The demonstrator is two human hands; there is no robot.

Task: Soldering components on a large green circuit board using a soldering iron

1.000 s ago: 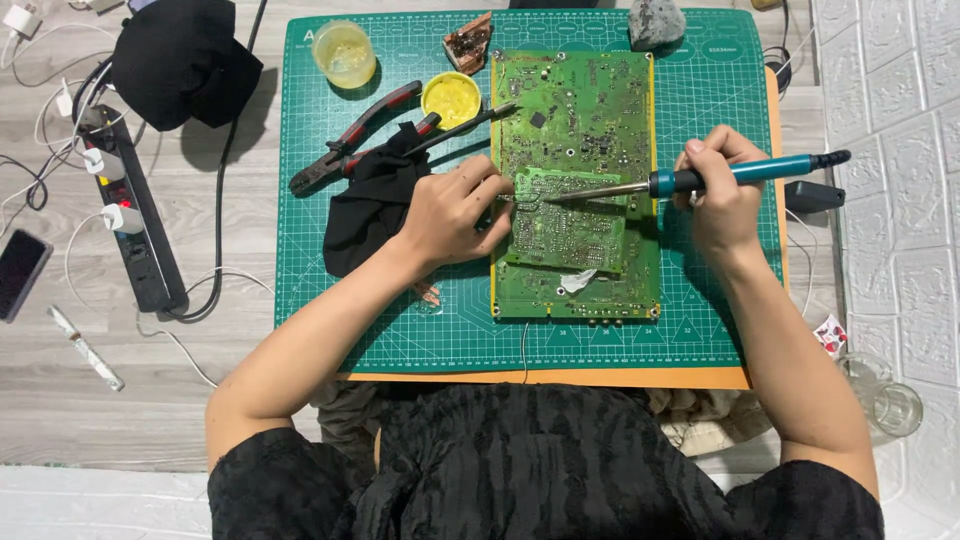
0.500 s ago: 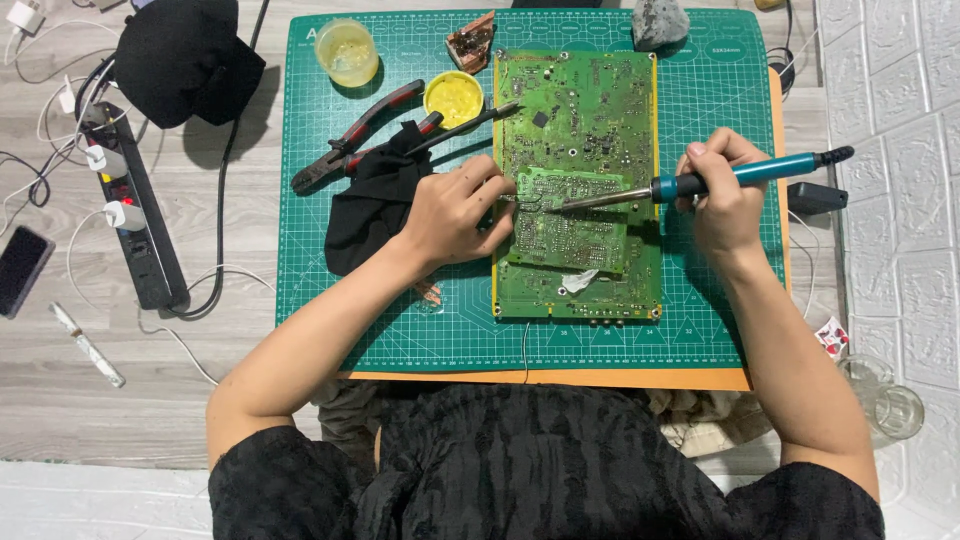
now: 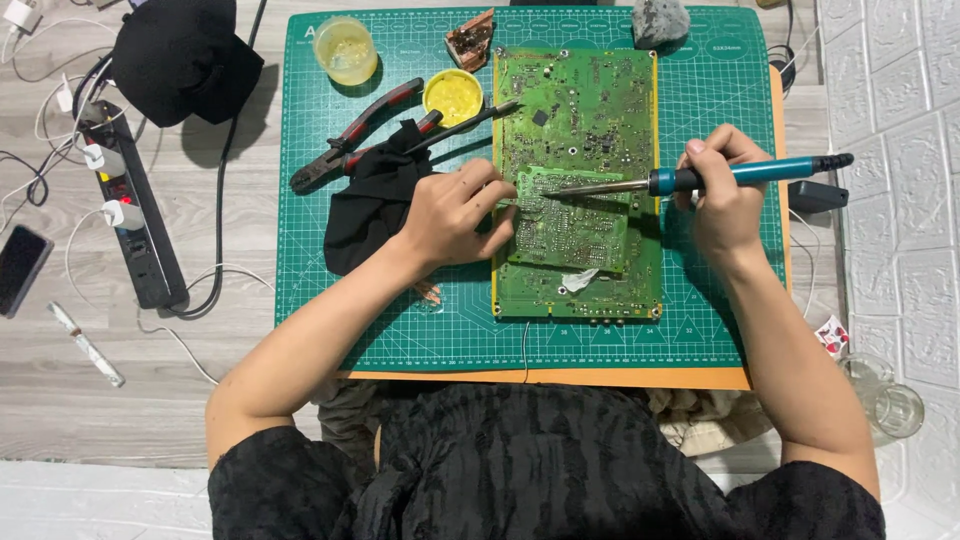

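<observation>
A large green circuit board [image 3: 590, 110] lies on a green cutting mat [image 3: 720, 300], and a smaller green board [image 3: 580, 225] rests on top of it. My left hand [image 3: 455, 215] presses on the left edge of the smaller board, fingers curled; a thin strand seems to run from its fingertips, too fine to be sure. My right hand [image 3: 720, 195] grips a blue-handled soldering iron [image 3: 700, 178]. The iron's metal tip reaches left onto the upper part of the smaller board.
Red-handled pliers [image 3: 350, 140], a black cloth [image 3: 370, 195], a yellow tin [image 3: 452, 95] and a clear cup [image 3: 345, 50] lie on the mat's upper left. A black power strip [image 3: 135, 220], cables and a phone [image 3: 20, 270] sit at far left. White brick-pattern wall at right.
The iron's tip has shifted slightly along the smaller board; both hands stay in nearly the same place.
</observation>
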